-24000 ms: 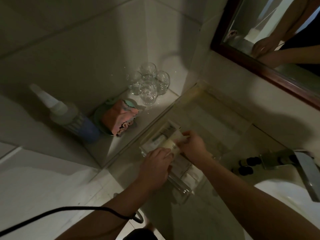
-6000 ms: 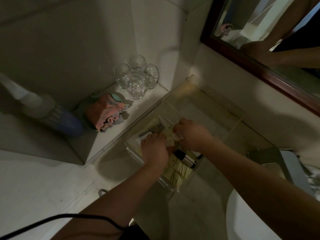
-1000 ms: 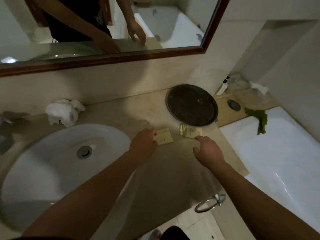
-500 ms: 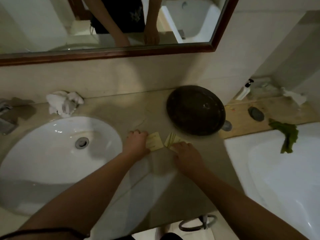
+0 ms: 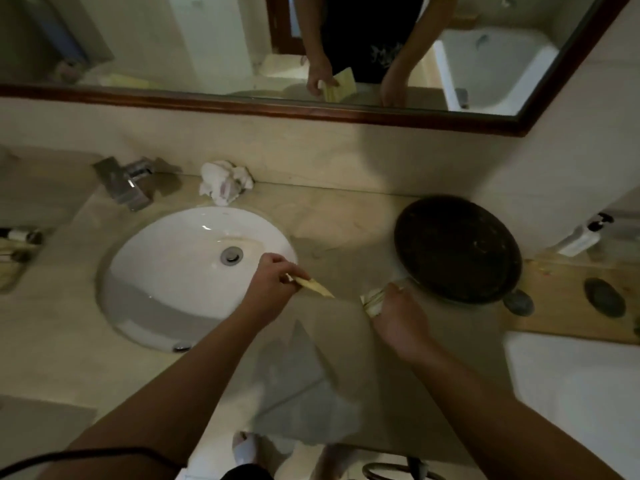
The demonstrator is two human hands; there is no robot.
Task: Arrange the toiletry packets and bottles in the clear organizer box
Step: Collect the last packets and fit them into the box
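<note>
Nearest, both forearms reach from the near edge over the tabletop [image 5: 346,344]. Compared with half a second ago, the left hand [image 5: 268,287] has lifted its flat yellow packet [image 5: 313,287] clear of the surface; the fingers now pinch it by one end, and it hangs edge-on just right of the sink [image 5: 166,271] rim. The right hand [image 5: 398,317] has closed over the second packet [image 5: 372,301], a striped one; the fingers curl around it, and it appears to be touching the tabletop beside the dark round tray [image 5: 457,249], though lift cannot be confirmed. Judgement: both pickups are made or nearly made, so the gathering step on this side looks finished. The clear organizer box [image 5: 15,251] sits at the far left edge, well apart from both hands, only partly in frame, with a dark-capped bottle and pale packets dimly visible inside. Next move likely calls for a carry leftwards across the sink. Farther back: faucet [image 5: 126,183], crumpled white cloth [image 5: 225,181], then the mirror [image 5: 242,46], where the left-hand packet shows face-on.
</note>
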